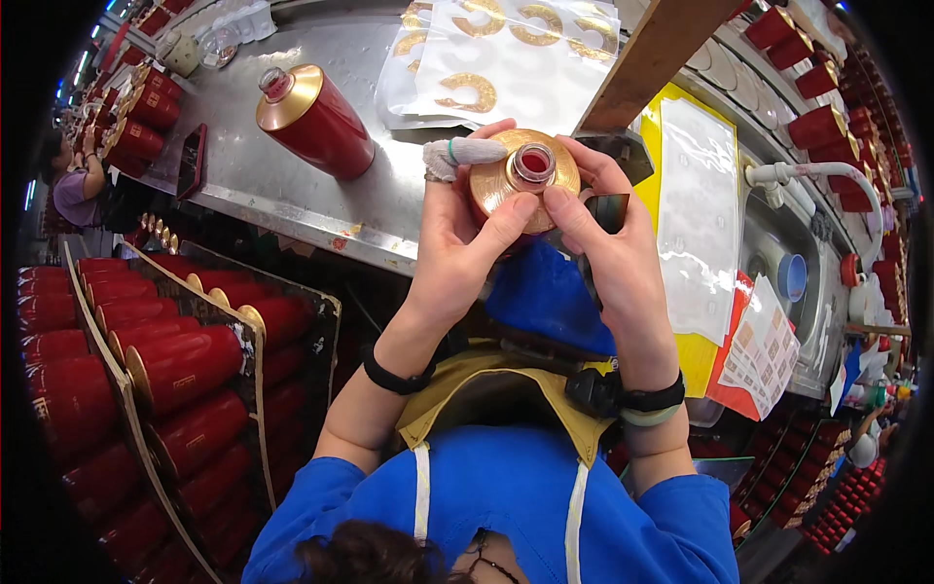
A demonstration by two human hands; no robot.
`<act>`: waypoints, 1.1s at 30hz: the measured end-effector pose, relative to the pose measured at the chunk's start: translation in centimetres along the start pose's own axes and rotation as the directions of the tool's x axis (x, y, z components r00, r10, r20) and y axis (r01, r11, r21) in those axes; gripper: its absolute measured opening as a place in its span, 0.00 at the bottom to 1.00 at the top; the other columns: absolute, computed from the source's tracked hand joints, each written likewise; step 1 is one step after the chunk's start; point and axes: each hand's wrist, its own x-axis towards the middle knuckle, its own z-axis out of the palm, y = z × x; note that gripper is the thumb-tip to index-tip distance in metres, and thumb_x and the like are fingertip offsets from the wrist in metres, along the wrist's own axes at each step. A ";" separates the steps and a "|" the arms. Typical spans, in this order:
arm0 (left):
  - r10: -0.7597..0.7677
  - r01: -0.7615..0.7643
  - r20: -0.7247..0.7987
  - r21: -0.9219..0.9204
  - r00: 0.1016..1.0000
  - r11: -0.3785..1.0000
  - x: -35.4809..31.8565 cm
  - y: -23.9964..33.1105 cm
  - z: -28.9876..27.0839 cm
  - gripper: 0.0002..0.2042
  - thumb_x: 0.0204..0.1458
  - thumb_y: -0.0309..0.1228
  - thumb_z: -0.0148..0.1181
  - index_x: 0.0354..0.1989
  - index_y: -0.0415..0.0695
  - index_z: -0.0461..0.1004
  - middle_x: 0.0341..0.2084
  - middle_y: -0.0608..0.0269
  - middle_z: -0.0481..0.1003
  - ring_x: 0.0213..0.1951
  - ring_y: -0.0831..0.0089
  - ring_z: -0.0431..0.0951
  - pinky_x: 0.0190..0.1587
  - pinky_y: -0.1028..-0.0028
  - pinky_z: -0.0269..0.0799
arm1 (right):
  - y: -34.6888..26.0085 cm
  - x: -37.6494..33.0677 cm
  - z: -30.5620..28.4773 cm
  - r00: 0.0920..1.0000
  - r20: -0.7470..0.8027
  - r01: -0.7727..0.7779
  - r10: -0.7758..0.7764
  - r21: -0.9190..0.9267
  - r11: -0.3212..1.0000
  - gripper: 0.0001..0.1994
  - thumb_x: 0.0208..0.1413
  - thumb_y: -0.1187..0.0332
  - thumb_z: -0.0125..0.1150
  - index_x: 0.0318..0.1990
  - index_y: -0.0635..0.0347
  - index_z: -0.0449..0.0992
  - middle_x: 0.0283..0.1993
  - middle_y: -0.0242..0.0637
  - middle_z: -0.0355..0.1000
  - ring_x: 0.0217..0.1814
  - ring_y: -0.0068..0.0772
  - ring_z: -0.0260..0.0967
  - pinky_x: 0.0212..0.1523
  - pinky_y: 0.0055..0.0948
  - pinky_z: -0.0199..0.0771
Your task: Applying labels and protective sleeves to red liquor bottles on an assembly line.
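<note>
Fingers (595, 164) of our left hand (453, 232) and right hand (620, 236) grip the probably slick bottle (498, 179) sensibly, by its shoulder.

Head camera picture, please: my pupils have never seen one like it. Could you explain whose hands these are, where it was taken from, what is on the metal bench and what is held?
There is no robot here. A camera worn on a person's head looks down, so you see their own arms; its wide lens bends straight edges.

The left hand and right hand hold a red bottle with a gold top, thumbs on the gold near its open neck. One left finger wears a pale cloth cover.

On the metal bench, a similar bottle stands to the left, and sheets bearing gold C-shapes lie beyond the hands. More red bottles fill the lower left.
</note>
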 end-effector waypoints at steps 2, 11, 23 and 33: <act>0.155 -0.147 -0.075 0.105 0.985 0.984 -0.4 -1.3 -0.4 0.31 0.57 0.22 0.65 0.67 0.37 0.56 0.68 0.52 0.56 0.66 0.65 0.65 0.68 0.64 0.66 | -0.1 0.0 -0.3 1.000 0.013 -0.001 0.001 -0.008 1.000 0.24 0.63 0.66 0.68 0.63 0.66 0.71 0.57 0.38 0.74 0.58 0.23 0.70 0.61 0.25 0.70; 0.483 -0.327 0.079 0.829 0.872 0.454 -1.8 -4.1 0.3 0.38 0.41 0.33 0.81 0.63 0.44 0.67 0.66 0.47 0.55 0.65 0.50 0.66 0.64 0.58 0.67 | 0.0 -0.3 -2.4 0.990 0.128 0.089 -0.055 -0.281 0.955 0.38 0.73 0.38 0.32 0.69 0.64 0.67 0.35 0.22 0.60 0.38 0.16 0.51 0.43 0.19 0.53; 0.564 -0.402 0.058 0.761 0.824 0.509 -1.2 -4.1 -0.8 0.41 0.35 0.30 0.81 0.60 0.39 0.64 0.59 0.51 0.62 0.57 0.56 0.73 0.58 0.63 0.73 | -5.5 -1.1 -1.3 0.478 0.640 0.800 -0.601 -0.600 -0.004 0.14 0.40 0.80 0.64 0.38 0.60 0.82 0.41 0.36 0.78 0.44 0.40 0.74 0.45 0.36 0.77; 0.538 -0.373 -0.005 0.716 0.843 0.590 -1.8 -4.0 -1.4 0.39 0.34 0.29 0.81 0.58 0.40 0.66 0.55 0.54 0.65 0.54 0.58 0.73 0.56 0.64 0.73 | -5.4 -0.9 -0.9 0.343 0.743 0.831 -0.574 -0.525 -0.183 0.14 0.37 0.73 0.68 0.37 0.56 0.82 0.37 0.31 0.81 0.37 0.30 0.76 0.38 0.30 0.71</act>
